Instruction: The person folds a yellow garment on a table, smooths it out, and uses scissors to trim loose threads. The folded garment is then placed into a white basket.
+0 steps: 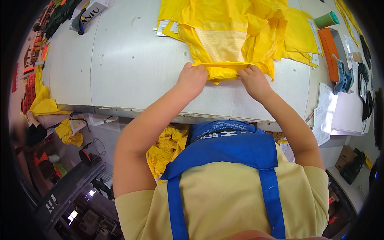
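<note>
Both bare forearms reach forward from the lower edge, wrists bent down. Left hand (193, 78) and right hand (253, 80) sit near each other at the near edge of a crumpled yellow fabric garment (232, 36) (mesh lining showing) on the pale grey worktable (132, 68). White paper tags (168, 27) lie by the garment's left edge. Orange flat box (329, 54) and green tape roll (327, 19) at far right. Fingers of both hands curled tight, pinching the garment's folded hem.
</note>
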`<control>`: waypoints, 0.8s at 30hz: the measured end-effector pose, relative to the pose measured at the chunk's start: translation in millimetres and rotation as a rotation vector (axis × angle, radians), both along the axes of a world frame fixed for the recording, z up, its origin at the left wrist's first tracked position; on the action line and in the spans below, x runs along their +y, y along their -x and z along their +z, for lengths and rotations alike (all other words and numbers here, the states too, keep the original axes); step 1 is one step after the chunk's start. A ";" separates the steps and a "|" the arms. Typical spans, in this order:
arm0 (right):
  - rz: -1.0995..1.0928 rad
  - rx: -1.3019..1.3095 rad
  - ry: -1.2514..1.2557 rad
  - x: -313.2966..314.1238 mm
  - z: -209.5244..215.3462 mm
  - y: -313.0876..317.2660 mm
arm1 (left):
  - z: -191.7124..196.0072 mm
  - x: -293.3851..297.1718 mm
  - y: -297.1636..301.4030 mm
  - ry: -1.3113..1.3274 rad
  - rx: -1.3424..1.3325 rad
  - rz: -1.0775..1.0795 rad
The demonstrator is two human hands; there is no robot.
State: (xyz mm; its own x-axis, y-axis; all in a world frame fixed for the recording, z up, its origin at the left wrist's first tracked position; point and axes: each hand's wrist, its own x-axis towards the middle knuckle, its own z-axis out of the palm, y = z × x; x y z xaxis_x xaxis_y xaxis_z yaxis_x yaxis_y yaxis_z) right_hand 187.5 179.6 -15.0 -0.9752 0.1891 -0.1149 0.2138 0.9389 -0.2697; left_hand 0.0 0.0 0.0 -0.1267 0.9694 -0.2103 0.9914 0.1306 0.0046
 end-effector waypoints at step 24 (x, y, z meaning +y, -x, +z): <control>-0.034 0.143 0.017 -2.2 -11.2 -10.7 | 0.6 -7.1 3.9 0.038 -0.145 0.049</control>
State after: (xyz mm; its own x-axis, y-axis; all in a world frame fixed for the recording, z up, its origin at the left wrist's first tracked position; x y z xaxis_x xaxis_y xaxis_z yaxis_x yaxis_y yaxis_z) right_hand 198.2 177.4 -26.3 -0.9749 0.2215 0.0211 0.2037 0.9269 -0.3151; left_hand -3.9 -7.1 0.6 -0.1394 0.9539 -0.2658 0.9731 0.1818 0.1418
